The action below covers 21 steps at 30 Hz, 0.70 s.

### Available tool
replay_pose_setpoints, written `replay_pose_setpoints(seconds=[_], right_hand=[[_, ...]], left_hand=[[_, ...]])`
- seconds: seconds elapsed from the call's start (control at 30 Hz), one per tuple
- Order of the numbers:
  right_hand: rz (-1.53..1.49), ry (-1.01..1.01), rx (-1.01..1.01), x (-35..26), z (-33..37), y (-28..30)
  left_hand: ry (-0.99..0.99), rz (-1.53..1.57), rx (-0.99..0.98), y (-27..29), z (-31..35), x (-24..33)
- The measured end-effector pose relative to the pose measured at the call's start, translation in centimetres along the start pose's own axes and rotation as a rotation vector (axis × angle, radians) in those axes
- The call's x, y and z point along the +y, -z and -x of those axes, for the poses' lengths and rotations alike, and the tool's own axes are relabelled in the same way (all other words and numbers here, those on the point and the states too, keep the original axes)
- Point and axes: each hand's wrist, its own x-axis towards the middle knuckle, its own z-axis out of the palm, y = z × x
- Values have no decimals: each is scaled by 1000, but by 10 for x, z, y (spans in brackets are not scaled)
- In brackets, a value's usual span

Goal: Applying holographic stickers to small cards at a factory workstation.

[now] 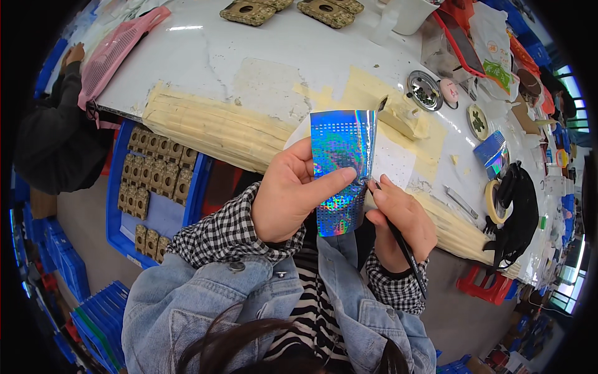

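Observation:
My left hand [296, 193] is closed on a shiny blue holographic sticker sheet [341, 140], its thumb pressed flat across the front. Rows of small cut marks cover the sheet, which stands upright and bends back along its right edge. Slim black tweezers [403, 247] are pinched in my right hand [406, 227]. Their tip is at the sheet's right edge, close to my left thumb; whether it grips a sticker is too small to tell. Beneath the sheet, partly hidden, lies white paper [397, 163] on the taped table edge.
Camouflage-patterned cases [327, 12] lie at the table's far side. A blue tray [113, 209] with several more stands at my left. To the right are a round metal dish [425, 90], a craft knife [461, 202], a tape roll [496, 202] and a black bag [522, 215]. Another person's sleeve [59, 124] shows far left.

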Motion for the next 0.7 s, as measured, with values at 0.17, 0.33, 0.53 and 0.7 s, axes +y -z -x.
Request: replay_pose_setpoints(seconds=[0.17, 0.33, 0.53, 0.7], right_hand=[[108, 54, 10, -3, 1, -2], [226, 174, 11, 1, 9, -8], [265, 220, -16, 0, 8, -8], [249, 208, -16, 0, 9, -8]], left_hand=[[19, 60, -5, -2, -1, 0], [90, 161, -21, 1, -2, 0], [108, 188, -26, 1, -2, 1], [109, 142, -39, 3, -3, -1]])
